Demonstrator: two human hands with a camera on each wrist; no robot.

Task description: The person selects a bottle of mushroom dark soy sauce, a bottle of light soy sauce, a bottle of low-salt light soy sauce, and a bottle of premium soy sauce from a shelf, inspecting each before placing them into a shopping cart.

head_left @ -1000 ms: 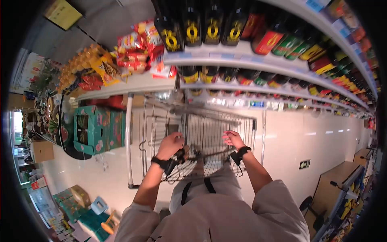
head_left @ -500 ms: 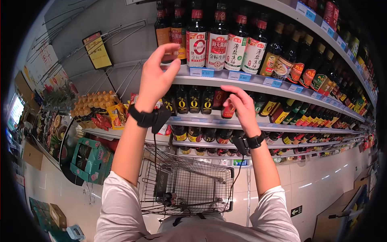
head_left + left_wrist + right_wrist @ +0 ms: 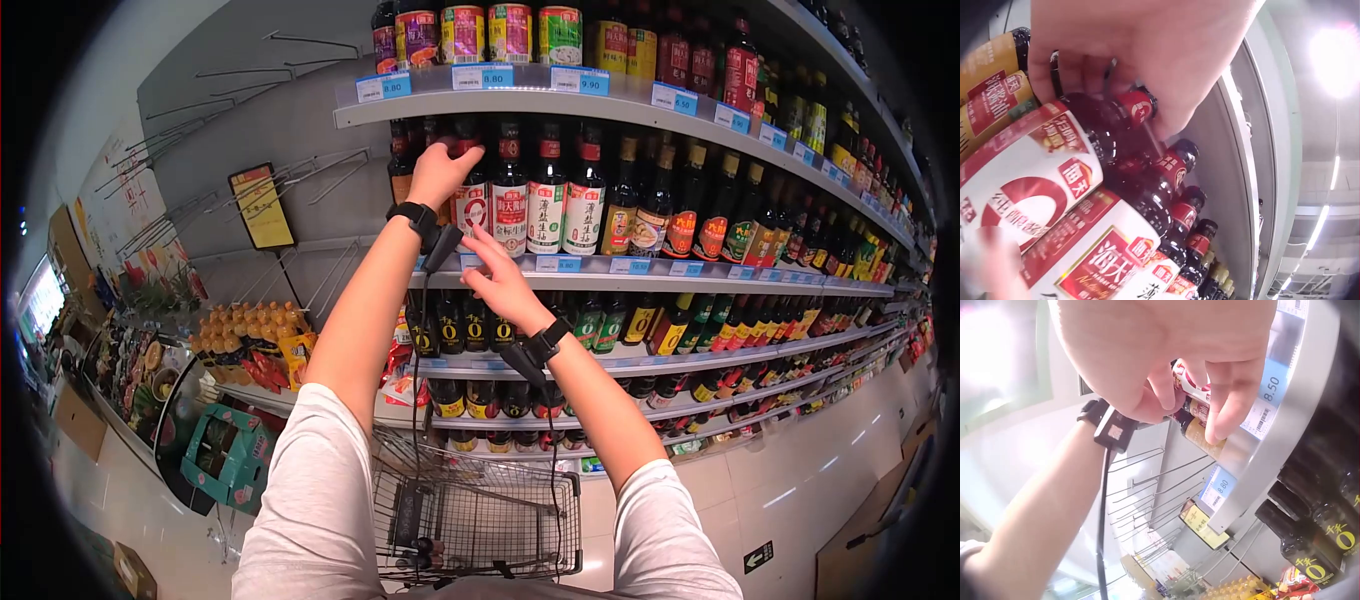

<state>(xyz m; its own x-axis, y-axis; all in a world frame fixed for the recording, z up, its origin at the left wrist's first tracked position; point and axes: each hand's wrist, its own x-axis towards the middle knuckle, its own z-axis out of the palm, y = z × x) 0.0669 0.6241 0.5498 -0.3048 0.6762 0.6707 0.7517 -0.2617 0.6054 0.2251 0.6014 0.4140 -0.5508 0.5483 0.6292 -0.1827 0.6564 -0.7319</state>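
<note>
A soy sauce bottle [image 3: 470,207] with a white label and a big red ring stands on the shelf among similar bottles. My left hand [image 3: 440,175] has its thumb and fingers around this bottle's neck, under the red-banded cap [image 3: 1140,106]. Lower down, my right hand [image 3: 500,285] is held up in front of the shelf edge, fingers loosely bent and nothing in them. Its blurred fingertip [image 3: 991,262] overlaps the bottle's label in the left wrist view. Right beside the bottle is another soy sauce bottle [image 3: 1110,256] with a red and white label.
Overhead, a shelf [image 3: 620,95] of cans and bottles juts out. Dark bottles [image 3: 480,325] fill the shelf below. A wire shopping cart [image 3: 577,495] stands beneath my arms. Bare metal hooks [image 3: 320,160] and a yellow sign [image 3: 262,208] are at the left.
Both hands have risen from above the cart to the shelf. The left has moved onto the bottle's neck, and the right has come left toward its label. The view has tilted upward.
</note>
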